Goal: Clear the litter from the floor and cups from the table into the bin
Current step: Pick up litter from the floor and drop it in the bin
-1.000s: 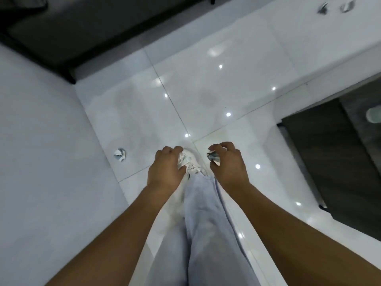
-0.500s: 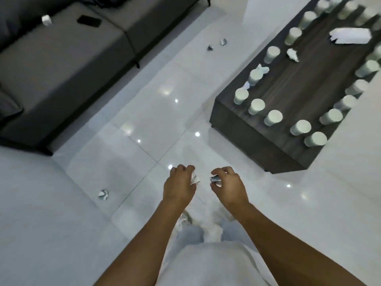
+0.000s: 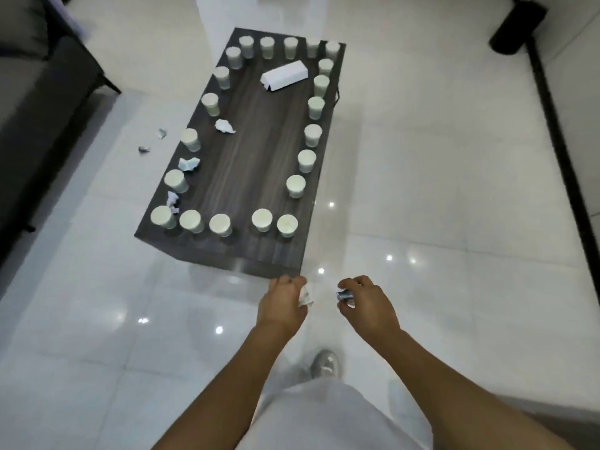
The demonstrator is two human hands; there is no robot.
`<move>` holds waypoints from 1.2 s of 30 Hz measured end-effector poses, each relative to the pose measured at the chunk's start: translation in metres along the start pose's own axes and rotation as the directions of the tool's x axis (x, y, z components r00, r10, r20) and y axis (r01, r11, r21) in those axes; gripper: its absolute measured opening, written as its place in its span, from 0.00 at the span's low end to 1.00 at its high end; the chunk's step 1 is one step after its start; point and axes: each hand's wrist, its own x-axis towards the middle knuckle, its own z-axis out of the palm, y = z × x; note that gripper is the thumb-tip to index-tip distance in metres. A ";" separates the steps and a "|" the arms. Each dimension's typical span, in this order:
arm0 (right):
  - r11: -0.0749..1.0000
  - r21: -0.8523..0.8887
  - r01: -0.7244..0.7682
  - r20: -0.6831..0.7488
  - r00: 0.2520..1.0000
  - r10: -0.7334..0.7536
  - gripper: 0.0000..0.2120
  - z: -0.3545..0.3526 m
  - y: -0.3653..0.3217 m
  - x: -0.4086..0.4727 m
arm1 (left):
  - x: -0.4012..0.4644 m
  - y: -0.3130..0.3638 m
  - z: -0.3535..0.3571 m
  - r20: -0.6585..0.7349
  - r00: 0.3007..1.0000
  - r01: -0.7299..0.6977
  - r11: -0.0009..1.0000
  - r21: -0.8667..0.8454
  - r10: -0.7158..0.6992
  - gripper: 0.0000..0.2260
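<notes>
Fingers of left hand (image 3: 281,306) curled round a crumpled white wad (image 3: 306,296), which pokes out on the thumb side. Right hand (image 3: 368,306) pinches a small shiny grey scrap (image 3: 344,295) between thumb and fingertips. Hands near each other, not touching, over glossy white tile floor (image 3: 438,190).

Just ahead of the left fingers: near corner of the table (image 3: 253,147), dark wood grain, rectangular. Cups (image 3: 261,219) stand upright round its edge, pale paper, round rims; contents can't be made out. Nearest ones sit in a row along the edge closest to the fingers.

Inside the ring, further from the fingers: white box (image 3: 284,75) lying on its side at the far end, crumpled papers (image 3: 224,126) by the left-side cups.

Floor litter (image 3: 143,149): two small scraps well ahead and left of the left hand, beside the table's left edge, near the dark sofa (image 3: 39,92).

Below the hands: pale trousers (image 3: 324,414), one shoe (image 3: 324,367).
</notes>
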 end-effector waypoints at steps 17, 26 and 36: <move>0.907 0.240 -0.345 -0.231 0.888 0.399 0.16 -0.229 0.183 0.180 | 0.303 0.283 -0.019 0.300 0.849 -0.504 0.839 0.207 0.436 0.22; 0.896 0.261 -0.360 -0.258 0.868 0.424 0.15 -0.360 0.219 0.326 | 0.478 0.396 -0.087 0.314 0.819 -0.553 0.807 0.208 0.480 0.22; 0.906 0.280 -0.317 -0.276 0.877 0.393 0.16 -0.508 0.316 0.514 | 0.689 0.561 -0.114 0.319 0.831 -0.537 0.807 0.247 0.455 0.18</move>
